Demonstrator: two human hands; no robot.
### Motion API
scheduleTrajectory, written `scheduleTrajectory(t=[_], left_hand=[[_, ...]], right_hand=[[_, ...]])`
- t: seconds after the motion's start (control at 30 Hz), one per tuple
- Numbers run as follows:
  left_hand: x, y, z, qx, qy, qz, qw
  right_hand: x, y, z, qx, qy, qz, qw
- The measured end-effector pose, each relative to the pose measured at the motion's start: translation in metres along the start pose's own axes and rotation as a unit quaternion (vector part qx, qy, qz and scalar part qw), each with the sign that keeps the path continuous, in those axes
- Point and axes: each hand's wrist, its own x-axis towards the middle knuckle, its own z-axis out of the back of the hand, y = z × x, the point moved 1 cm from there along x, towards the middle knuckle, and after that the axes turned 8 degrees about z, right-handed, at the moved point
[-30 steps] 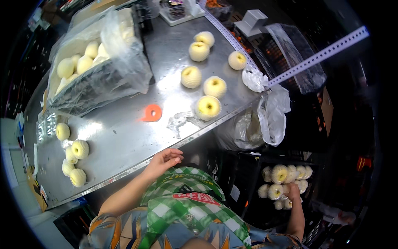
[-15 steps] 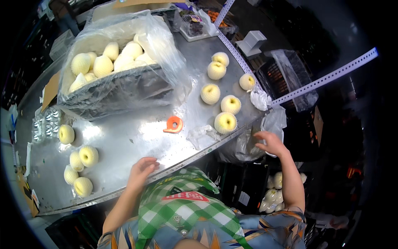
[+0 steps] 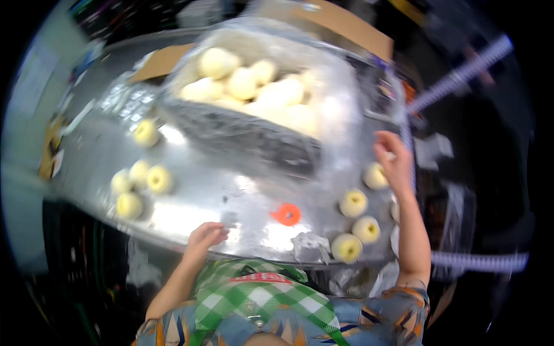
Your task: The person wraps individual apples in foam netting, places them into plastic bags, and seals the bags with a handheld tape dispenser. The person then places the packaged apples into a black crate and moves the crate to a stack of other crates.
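Note:
My right hand point(image 3: 394, 160) reaches over the right side of the metal table, its fingers curved and blurred. A pale bit shows between them, but I cannot make out whether they hold it. Beside its wrist sits a yellow apple point(image 3: 375, 176) in a foam net. More such apples stand nearer to me, including one apple point(image 3: 353, 203) and another apple point(image 3: 347, 248). My left hand point(image 3: 206, 236) hovers near the front edge, fingers loosely bent, holding nothing. Between the hands lies an orange tape dispenser point(image 3: 287, 214), next to crumpled clear plastic point(image 3: 310, 247).
A plastic-lined box point(image 3: 248, 132) full of pale netted fruit stands at the back middle. Several apples point(image 3: 158, 179) sit at the left, near a clear plastic tray point(image 3: 124, 98). White perforated posts point(image 3: 461, 75) rise at the right edge. A cardboard flap point(image 3: 346, 26) sticks up behind the box.
The view has swung, so the table appears turned. My right hand has moved from beside the front right edge to the far apples at the right. The left hand stays near the front edge.

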Motion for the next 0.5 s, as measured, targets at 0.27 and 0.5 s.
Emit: scheduleTrajectory(t=[0.27, 0.5], left_hand=[[0.009, -0.011, 0.031, -0.031, -0.059, 0.012, 0.998], [0.122, -0.122, 0.165, 0.098, -0.214, -0.210, 0.949]], right_hand=[[0.019, 0.094, -0.066, -0.027, -0.021, 0.313, 0.949], [0.023, 0.077, -0.126, -0.212, 0.108, 0.196, 0.951]])
